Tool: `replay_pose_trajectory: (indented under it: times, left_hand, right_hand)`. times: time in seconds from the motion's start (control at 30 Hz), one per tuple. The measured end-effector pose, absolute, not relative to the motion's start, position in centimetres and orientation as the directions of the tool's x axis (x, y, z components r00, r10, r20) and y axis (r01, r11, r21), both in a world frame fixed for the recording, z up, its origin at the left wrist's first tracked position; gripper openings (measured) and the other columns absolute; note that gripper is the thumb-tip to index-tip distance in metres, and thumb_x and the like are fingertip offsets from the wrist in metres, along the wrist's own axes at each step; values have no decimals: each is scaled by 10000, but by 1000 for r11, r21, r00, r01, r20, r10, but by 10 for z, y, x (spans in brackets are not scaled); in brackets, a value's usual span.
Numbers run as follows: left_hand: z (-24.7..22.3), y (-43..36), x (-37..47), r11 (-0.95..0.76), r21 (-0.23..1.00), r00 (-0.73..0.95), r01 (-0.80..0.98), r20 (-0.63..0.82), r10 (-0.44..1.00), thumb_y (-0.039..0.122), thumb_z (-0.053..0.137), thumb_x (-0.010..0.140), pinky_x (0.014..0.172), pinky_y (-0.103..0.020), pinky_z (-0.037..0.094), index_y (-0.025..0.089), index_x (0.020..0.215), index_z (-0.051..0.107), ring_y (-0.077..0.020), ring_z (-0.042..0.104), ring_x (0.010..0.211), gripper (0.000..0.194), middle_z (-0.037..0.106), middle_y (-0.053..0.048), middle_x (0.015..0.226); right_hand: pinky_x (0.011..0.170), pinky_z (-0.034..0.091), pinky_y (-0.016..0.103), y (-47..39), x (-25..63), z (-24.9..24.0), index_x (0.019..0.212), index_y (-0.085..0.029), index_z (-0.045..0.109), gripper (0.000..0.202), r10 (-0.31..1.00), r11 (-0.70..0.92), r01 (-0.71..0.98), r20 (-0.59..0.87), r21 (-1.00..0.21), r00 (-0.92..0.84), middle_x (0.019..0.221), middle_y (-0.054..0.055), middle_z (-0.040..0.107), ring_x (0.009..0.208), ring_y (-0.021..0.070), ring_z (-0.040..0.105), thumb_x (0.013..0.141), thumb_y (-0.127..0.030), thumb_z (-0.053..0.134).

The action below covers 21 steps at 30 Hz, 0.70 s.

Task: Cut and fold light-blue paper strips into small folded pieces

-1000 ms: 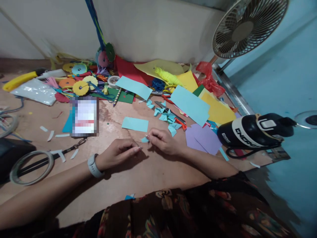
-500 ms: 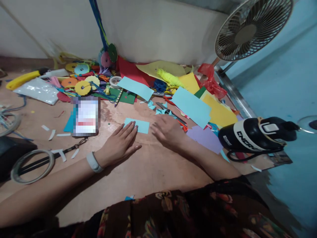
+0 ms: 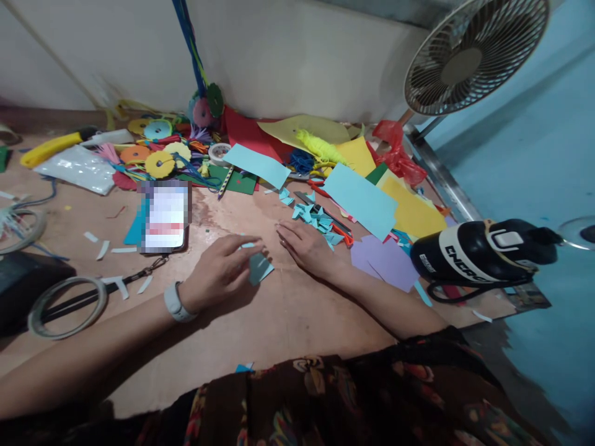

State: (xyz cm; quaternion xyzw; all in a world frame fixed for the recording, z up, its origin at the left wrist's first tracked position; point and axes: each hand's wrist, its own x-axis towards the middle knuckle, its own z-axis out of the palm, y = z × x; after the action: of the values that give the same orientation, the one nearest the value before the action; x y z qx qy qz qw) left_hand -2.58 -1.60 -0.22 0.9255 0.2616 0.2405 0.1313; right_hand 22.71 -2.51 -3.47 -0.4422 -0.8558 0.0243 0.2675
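A small light blue paper [image 3: 261, 267] is partly covered by my left hand [image 3: 223, 265]. Bent fingers of that hand close over its upper left part, hiding where they grip. A grey band [image 3: 175, 302] circles my left wrist. Just to the right, my right hand [image 3: 304, 246] lies on the table with its fingers stretched out and nothing in them. Light blue paper scraps [image 3: 312, 217] form a little heap beyond it, around a cutter knife [image 3: 332, 215] and the orange handle of scissors [image 3: 344, 235].
Larger light blue sheets [image 3: 360, 198] and purple paper [image 3: 385, 263] lie to the right, near a black bottle [image 3: 469, 254]. A phone [image 3: 165, 217] and a tape roll [image 3: 67, 308] are on the left. Colored discs and cords [image 3: 160, 164] pile up behind. A fan [image 3: 465, 65] stands back right.
The small light blue paper has turned and shifted slightly toward me under my left hand, whose fingers have gone from flat to bent. My right hand has come down onto the table.
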Motion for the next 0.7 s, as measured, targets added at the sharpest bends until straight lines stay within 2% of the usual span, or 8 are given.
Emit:
replay_pose_trajectory:
  times: [0.1, 0.23, 0.4, 0.57, 0.7]
  left_hand:
    - [-7, -6, -30, -790, 380, 750, 482, 288, 596, 95, 429, 876, 981, -509, 501, 122, 1288, 601, -326, 564, 1241, 447, 573, -190, 1382]
    - [-15, 0, -30, -776, 399, 763, 488, 237, 602, 140, 451, 898, 971, -496, 512, 130, 1259, 618, -309, 603, 1191, 398, 592, -172, 1371]
    - [-17, -4, -26, -779, 359, 755, 514, 242, 610, 170, 449, 922, 944, -500, 515, 125, 1295, 579, -315, 608, 1163, 397, 598, -174, 1361]
    - [-21, -7, -24, -795, 312, 751, 521, 275, 600, 160, 436, 930, 932, -497, 517, 112, 1279, 573, -317, 610, 1160, 378, 602, -184, 1350]
    - [-16, -8, -25, -807, 303, 762, 507, 280, 584, 174, 421, 934, 870, -463, 532, 113, 1181, 602, -298, 636, 1060, 312, 658, -184, 1224]
  right_hand:
    - [948, 529, 438, -32, 225, -27, 1245, -101, 609, 322, 691, 716, 614, 465, -333, -553, 1221, 194, 663, 1131, 261, 626, 964, -232, 524]
    - [956, 519, 420, -41, 219, -23, 1274, -109, 583, 420, 471, 879, 361, 439, -312, -766, 1271, 190, 634, 1155, 254, 605, 927, -345, 581]
    - [947, 519, 440, -38, 213, -38, 1314, -103, 552, 470, 517, 856, 446, 422, -261, -745, 1281, 209, 631, 1172, 262, 604, 964, -416, 542]
    - [884, 557, 379, -31, 211, -47, 1101, -126, 663, 307, 467, 878, 448, 501, -167, -729, 1118, 155, 717, 1064, 219, 667, 979, -378, 535]
    - [877, 567, 373, -32, 212, -43, 1046, -133, 672, 259, 479, 872, 455, 520, -183, -707, 1117, 147, 725, 1041, 213, 681, 982, -342, 530]
